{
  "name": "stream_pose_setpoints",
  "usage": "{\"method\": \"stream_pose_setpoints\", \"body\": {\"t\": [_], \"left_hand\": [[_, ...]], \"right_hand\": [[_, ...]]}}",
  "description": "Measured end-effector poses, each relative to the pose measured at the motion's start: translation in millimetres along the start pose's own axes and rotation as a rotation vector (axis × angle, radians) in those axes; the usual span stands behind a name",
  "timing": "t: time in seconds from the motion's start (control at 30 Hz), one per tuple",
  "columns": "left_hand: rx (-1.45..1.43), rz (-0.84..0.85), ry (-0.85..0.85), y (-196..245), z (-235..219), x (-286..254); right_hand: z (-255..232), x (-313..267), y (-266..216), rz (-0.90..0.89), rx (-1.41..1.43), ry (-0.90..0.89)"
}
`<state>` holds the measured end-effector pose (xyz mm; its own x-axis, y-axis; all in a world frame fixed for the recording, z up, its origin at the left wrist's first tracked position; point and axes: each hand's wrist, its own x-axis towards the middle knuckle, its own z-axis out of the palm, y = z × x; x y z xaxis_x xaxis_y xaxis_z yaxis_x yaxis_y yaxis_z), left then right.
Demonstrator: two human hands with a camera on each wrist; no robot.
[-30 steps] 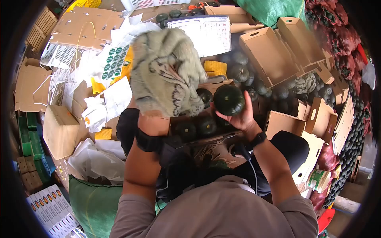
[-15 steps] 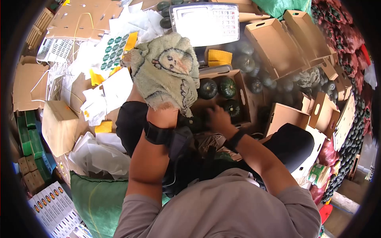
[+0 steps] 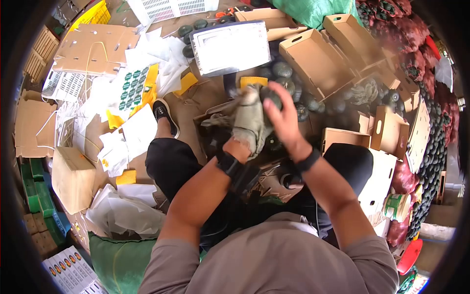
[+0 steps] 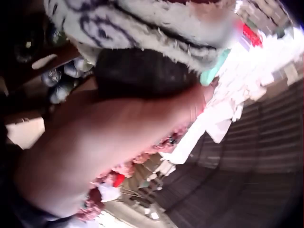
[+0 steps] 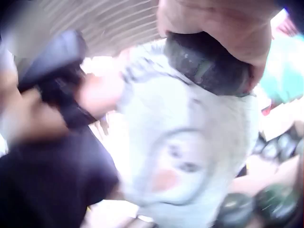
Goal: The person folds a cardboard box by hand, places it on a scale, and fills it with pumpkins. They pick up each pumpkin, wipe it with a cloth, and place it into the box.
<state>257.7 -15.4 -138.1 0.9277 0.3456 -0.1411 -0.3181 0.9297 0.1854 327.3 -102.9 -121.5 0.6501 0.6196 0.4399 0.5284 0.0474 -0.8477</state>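
One dark green squash [image 5: 206, 64] is sitting between your two hands, well within reach in front of you. Your right hand [image 3: 286, 117] is gripping it: in the right wrist view, thumb and fingers are curling round opposite sides, while its lower side is meeting a pale, printed cloth [image 5: 190, 142]. That cloth is covering your left hand [image 3: 238, 148] almost to the black wristband [image 3: 229, 164]; its fabric is hiding the fingers, so whether that grip is closing on anything cannot be told. Below the cloth, two green squashes [image 5: 275, 204] are resting side by side, and farther squashes [image 3: 285, 73] are lying beyond your hands, beside open cardboard trays [image 3: 318, 63]. A yellow foam net [image 3: 253, 81] is lying just past the cloth, with a white panel [image 3: 230, 49] showing behind it. Off to your left, white papers [image 3: 139, 130] are spreading near your black shoe [image 3: 165, 117], and a green sack [image 3: 120, 259] is lying closer to you. To your right, red net sacks [image 3: 411, 29] are forming a pile.
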Motion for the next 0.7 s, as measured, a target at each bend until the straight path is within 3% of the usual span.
{"method": "stream_pose_setpoints", "body": {"t": [0.03,0.1,0.13,0.17,0.2,0.23,0.27,0.3,0.37,0.4,0.43,0.5,0.53,0.57,0.63,0.67,0.7], "left_hand": [[0.018,-0.023,0.029,-12.0,9.4,-5.5],[0.06,-0.051,0.079,-23.6,23.2,-9.4],[0.081,-0.057,0.1,-21.3,27.9,-0.8],[-0.177,-0.226,-0.289,1.5,-13.6,16.1],[-0.266,-0.161,-0.307,-16.6,-56.0,22.1],[0.165,-0.049,-0.211,-10.7,-41.2,17.4],[0.603,0.013,-0.09,-4.7,-25.3,12.1],[0.431,0.003,-0.069,-8.3,-0.1,9.2],[0.231,0.012,0.002,-16.5,23.0,6.7],[0.2,0.038,0.044,-13.2,28.0,6.6],[0.17,0.065,0.086,-10.0,32.9,6.3],[0.099,-0.02,0.069,-12.8,-0.2,13.1],[0.067,-0.069,0.054,-11.7,-5.5,13.9],[0.169,-0.09,0.156,-11.7,-7.6,14.9],[0.619,0.422,0.074,-22.8,-20.5,30.8],[1.124,0.546,-0.035,-15.4,-34.7,31.5],[1.581,0.76,-0.097,-7.7,-48.4,32.3]], "right_hand": [[-6.0,18.7,26.2,0.231,0.09,0.091],[-19.8,45.5,9.1,0.397,0.121,0.114],[-19.1,6.5,-0.8,0.03,-0.001,0.011],[-19.2,-9.3,-27.7,0.022,0.012,-0.221],[-14.7,-15.3,-38.3,-0.028,0.0,-0.281],[-13.7,-16.5,-42.6,-0.083,-0.014,-0.339],[-17.0,-3.7,-20.8,-0.168,-0.146,-0.25],[-21.2,14.9,10.4,-0.196,-0.277,-0.073],[-26.3,21.6,12.9,0.176,-0.162,0.184],[-31.9,10.2,0.6,-0.063,-0.273,0.006],[-29.2,-0.4,-6.0,-0.167,-0.093,-0.184],[-37.1,2.2,-17.1,0.041,0.303,-0.446],[-42.3,12.4,-12.6,0.264,0.344,-0.387],[-37.1,22.5,-6.3,0.538,0.499,-0.248],[-24.7,8.2,-38.2,0.259,-0.165,-0.188],[-9.5,-5.0,-60.0,0.056,-0.4,0.029],[-15.7,-7.0,-56.8,0.018,-0.371,0.016]]}}
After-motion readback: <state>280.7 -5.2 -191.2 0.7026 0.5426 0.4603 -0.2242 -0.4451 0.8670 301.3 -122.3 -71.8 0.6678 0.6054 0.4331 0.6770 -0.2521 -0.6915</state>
